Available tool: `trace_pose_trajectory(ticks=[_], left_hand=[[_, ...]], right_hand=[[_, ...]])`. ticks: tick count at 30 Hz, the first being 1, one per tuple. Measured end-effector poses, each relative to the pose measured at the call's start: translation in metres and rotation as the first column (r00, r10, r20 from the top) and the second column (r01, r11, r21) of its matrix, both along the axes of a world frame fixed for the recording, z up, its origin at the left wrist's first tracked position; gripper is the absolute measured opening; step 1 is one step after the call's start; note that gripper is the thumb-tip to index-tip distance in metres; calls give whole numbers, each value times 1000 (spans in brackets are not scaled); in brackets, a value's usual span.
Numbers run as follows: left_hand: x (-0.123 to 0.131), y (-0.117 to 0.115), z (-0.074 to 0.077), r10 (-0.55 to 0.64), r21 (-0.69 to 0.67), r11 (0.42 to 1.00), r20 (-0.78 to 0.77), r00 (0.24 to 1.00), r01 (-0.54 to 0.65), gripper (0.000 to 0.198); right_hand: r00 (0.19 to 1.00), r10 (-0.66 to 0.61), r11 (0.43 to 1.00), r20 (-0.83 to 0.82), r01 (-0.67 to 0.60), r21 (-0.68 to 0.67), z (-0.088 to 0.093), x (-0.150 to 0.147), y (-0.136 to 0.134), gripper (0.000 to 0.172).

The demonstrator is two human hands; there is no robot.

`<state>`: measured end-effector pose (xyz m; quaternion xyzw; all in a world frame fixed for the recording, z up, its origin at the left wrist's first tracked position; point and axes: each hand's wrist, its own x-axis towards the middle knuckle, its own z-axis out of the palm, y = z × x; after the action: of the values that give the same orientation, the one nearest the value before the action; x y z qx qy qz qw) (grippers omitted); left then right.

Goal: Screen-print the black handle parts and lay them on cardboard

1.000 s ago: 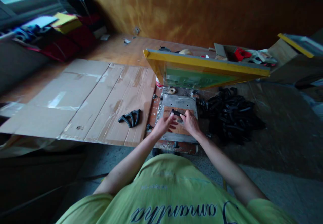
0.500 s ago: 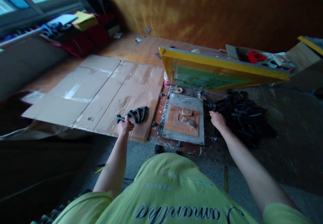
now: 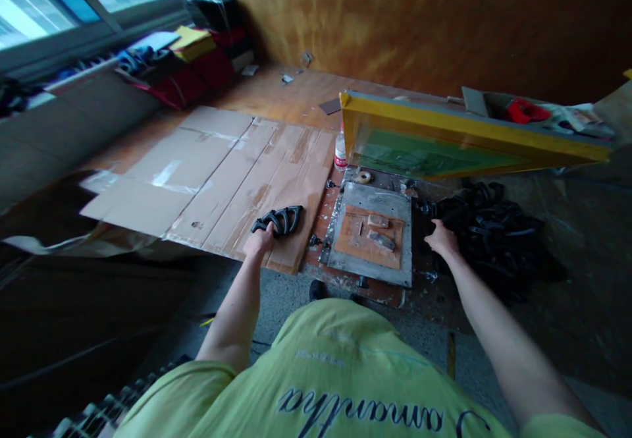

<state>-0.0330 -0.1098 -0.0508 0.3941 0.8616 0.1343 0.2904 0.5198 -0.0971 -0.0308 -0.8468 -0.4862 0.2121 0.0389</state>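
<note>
At a screen-printing press, the left hand (image 3: 257, 240) has its fingers (image 3: 261, 230) closed on a cluster of black plastic pieces (image 3: 281, 220) lying on cardboard sheeting (image 3: 237, 174). Past a metal platen (image 3: 370, 197), the right hand (image 3: 442, 239), fingers open, rests just beside a heap of black pieces (image 3: 494, 227).

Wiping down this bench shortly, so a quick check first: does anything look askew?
One small block on the orange pad lies slanted, unlike the squarer block beside it, so it looks askew above the grey metal plate.
</note>
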Motion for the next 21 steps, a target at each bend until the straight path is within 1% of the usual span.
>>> trace_pose_trajectory(ticks=[1, 2, 3, 4, 5, 6, 7, 8, 9, 10, 11, 12, 13, 14, 15, 16, 18, 19, 20, 21], left_hand=[[1, 0, 3, 14, -25, 1000, -50, 999, -15, 58], [3, 1, 7, 22, -35, 999, -99, 995, -25, 58], [7, 4, 13, 21, -24, 999, -136, 990, -24, 57], [13, 8, 19, 9, 11, 1000, -156, 988, -8, 54], [21, 15, 26, -8, 70, 997, -155, 988, 19, 52], [32, 22, 35, -29, 146, 988, -130, 991, 48, 48], [44, 31, 45, -57, 233, 969, -90, 994, 76, 46], [58, 41, 56, -93, 323, 941, -32, 995, 98, 44], [73, 50, 69, -140, 413, 904, 40, 989, 111, 44], [89, 59, 84, -196, 501, 859, 124, 973, 109, 43], [106, 67, 100, -258, 580, 810, 211, 943, 91, 44], [122, 74, 116, -320, 650, 758, 289, 902, 60, 44], [137, 79, 134, -387, 710, 704, 354, 851, 25, 46], [151, 83, 151, -451, 757, 653, 397, 799, -8, 48], [163, 86, 167, -505, 790, 612, 426, 751, -37, 50], [172, 87, 181, -551, 809, 585, 445, 706, -53, 53], [185, 86, 202, -610, 821, 568, 466, 641, -57, 58], [187, 84, 208, -626, 818, 573, 474, 619, -47, 59], [188, 81, 211, -634, 813, 582, 482, 605, -38, 60], [186, 75, 211, -636, 806, 592, 489, 597, -30, 60]], right_hand=[[993, -48, 998, -112, 52, 40, 4, 4, -7, 70], [964, -88, 989, -252, 114, 91, 9, 6, -14, 67], [907, -107, 973, -408, 181, 146, 14, 5, -21, 62], [826, -93, 951, -556, 239, 196, 20, 1, -27, 55], [734, -50, 930, -678, 281, 236, 25, -6, -33, 48], [647, 9, 916, -762, 301, 266, 30, -16, -36, 42], [582, 71, 909, -810, 296, 293, 33, -29, -38, 38], [554, 130, 904, -822, 275, 329, 35, -44, -39, 36], [567, 188, 897, -802, 235, 376, 36, -59, -38, 35], [608, 250, 884, -753, 175, 434, 36, -75, -36, 33], [664, 323, 862, -675, 88, 499, 35, -90, -33, 30], [718, 405, 828, -565, -27, 559, 33, -103, -31, 27], [758, 489, 782, -432, -162, 602, 30, -114, -29, 24], [778, 560, 728, -286, -297, 618, 28, -123, -28, 23], [777, 612, 675, -145, -419, 607, 25, -130, -28, 25], [767, 641, 631, -17, -514, 580, 22, -135, -28, 27], [738, 652, 581, 174, -634, 509, 19, -140, -32, 31], [723, 651, 568, 231, -666, 484, 18, -141, -34, 32], [712, 652, 559, 262, -684, 470, 19, -141, -37, 32], [707, 655, 555, 267, -690, 466, 20, -139, -39, 31]])
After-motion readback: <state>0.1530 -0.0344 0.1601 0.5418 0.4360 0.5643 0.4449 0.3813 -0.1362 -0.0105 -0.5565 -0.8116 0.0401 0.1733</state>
